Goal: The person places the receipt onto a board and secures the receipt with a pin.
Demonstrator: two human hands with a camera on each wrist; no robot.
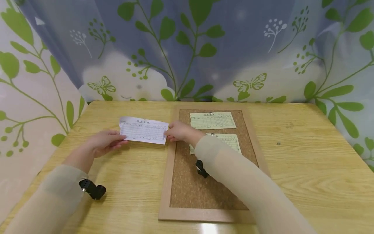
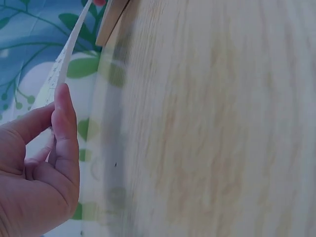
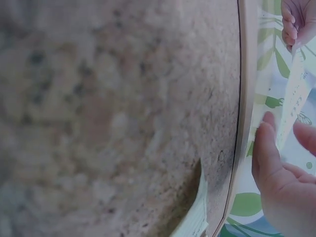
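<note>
A white printed receipt slip [image 1: 143, 130] is held up above the table, left of the cork board. My left hand [image 1: 109, 142] pinches its lower left part between thumb and fingers. At the slip's right edge my right hand [image 1: 179, 130] holds it, with the thumb on the printed face. In the left wrist view, the left hand [image 2: 47, 158] has the slip [image 2: 61, 64] seen nearly edge-on. The right wrist view shows the right hand [image 3: 284, 177] with the slip [image 3: 294, 98] between thumb and fingers.
The wood-framed cork board [image 1: 204, 188] lies on the wooden table [image 1: 306, 169]. Pinned on it are an upper yellow slip [image 1: 212, 121] and a lower yellow slip [image 1: 230, 141], partly behind my right arm. A leaf-patterned curtain [image 1: 222, 65] hangs along the back edge.
</note>
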